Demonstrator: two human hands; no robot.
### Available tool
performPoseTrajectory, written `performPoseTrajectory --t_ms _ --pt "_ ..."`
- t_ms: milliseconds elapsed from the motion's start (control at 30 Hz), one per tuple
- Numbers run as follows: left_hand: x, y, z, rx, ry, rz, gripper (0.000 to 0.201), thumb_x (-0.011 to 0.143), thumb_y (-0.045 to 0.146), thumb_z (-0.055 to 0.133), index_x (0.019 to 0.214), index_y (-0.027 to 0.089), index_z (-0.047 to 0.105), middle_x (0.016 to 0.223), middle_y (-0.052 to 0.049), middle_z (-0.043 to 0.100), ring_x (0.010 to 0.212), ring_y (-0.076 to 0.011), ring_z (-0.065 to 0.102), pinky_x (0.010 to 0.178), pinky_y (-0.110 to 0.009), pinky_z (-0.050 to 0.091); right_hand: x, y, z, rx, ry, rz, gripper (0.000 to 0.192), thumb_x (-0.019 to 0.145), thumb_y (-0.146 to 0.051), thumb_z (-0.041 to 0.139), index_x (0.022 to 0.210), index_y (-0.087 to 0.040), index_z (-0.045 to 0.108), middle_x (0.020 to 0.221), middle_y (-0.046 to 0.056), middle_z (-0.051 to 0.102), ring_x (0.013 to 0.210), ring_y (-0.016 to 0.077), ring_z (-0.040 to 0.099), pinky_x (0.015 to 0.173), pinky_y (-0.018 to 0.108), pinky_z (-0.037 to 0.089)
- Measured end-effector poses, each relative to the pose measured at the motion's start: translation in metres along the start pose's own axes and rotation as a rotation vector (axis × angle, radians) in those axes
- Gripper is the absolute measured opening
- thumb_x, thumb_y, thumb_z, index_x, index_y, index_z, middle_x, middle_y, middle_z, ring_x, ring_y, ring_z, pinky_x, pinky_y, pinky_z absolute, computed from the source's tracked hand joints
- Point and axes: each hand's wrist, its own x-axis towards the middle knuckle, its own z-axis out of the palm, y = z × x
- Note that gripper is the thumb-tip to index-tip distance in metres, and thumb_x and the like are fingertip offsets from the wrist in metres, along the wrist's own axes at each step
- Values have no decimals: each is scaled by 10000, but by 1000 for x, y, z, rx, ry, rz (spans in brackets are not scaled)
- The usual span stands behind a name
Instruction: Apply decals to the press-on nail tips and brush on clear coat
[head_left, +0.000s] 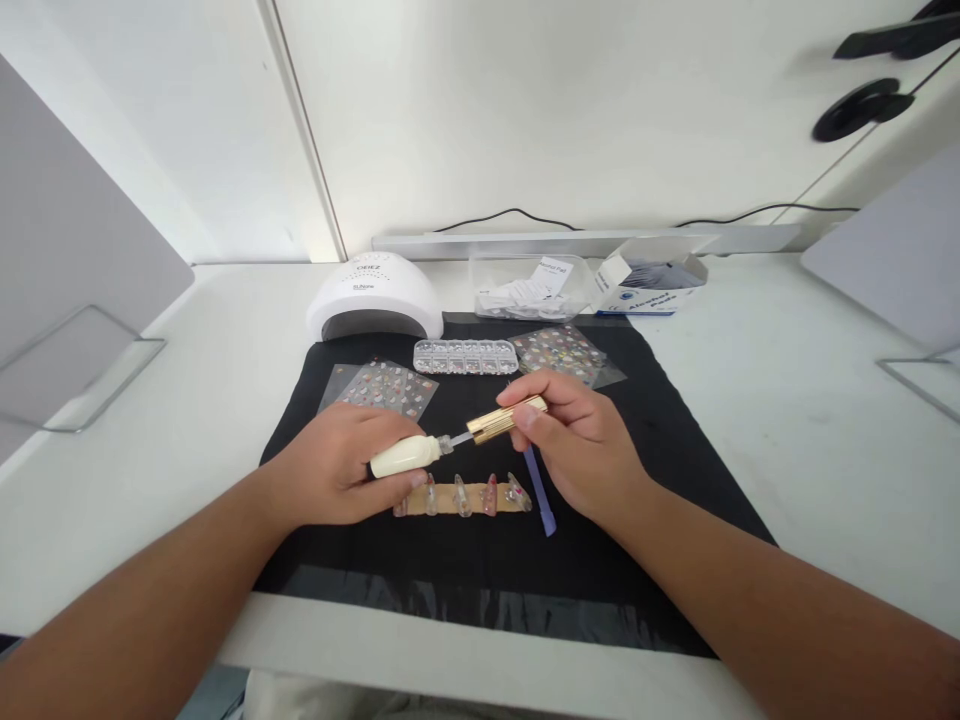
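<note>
Your left hand is wrapped around a small cream bottle, lying on its side over the black mat on the white worktop. Your right hand pinches the gold cap between thumb and fingers, and the cap sits just off the bottle's neck, at about 2 o'clock from it. Both grips are pressed tight on what they hold. The bottle looks small and light, and it is hard and smooth, so it could slip; hold it around the fat middle, as you do. The cap is thin and has ridges, so your fingertips can hold it well near its end. Just below the bottle, at 6 o'clock, lies a tan strip with little fake nails standing on it; these look tiny and easy to knock over. A purple stick lies beside the strip at 3 o'clock. At 12 o'clock you can see a clear box of gems, two sticker sheets, and a white nail lamp farther back.
</note>
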Motion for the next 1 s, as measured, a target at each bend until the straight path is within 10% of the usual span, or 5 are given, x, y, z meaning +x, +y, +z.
performPoseTrajectory --t_ms 200,767,1000 --pt "1 2 1 -26 -14 7 76 948 232 556 929 177 605 701 9 668 577 -126 590 547 -247 415 -7 -7 6 -222 -203 -46 82 850 -276 667 878 -203 690 676 -11 634 573 120 576 524 244 469" --pt "-4 -5 -5 33 28 23 79 954 247 581 981 182 617 715 10 672 565 -118 590 534 -231 417 6 -6 -8 115 94 53 96 718 -266 768 691 -209 695 495 -48 543 428 87 448 467 261 335" --pt "-10 -10 -10 138 50 -1 114 964 290 569 983 191 622 756 -15 714 604 -142 635 560 -243 450 3 -8 -8 -31 -46 26 85 732 -204 680 647 -207 681 485 -45 509 431 89 411 436 262 286"
